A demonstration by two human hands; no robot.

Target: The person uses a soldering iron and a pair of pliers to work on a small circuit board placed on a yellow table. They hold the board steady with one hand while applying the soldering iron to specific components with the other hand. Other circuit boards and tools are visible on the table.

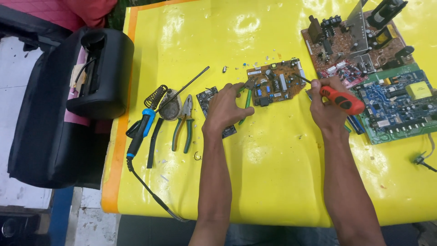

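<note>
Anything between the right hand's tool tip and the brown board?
Nothing visible. The right hand holds the orange-handled tool, its thin shaft reaching the brown circuit board over bare yellow table. The left hand works green-handled pliers at the board's opposite edge.

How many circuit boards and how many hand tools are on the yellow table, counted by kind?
Circuit boards: 4, namely brown board, small dark board, large brown board, green and blue board
Pliers: 2, one lying, one in the left hand
Soldering irons: 1
Orange-handled tools: 1, in the right hand
Total: 8
</note>
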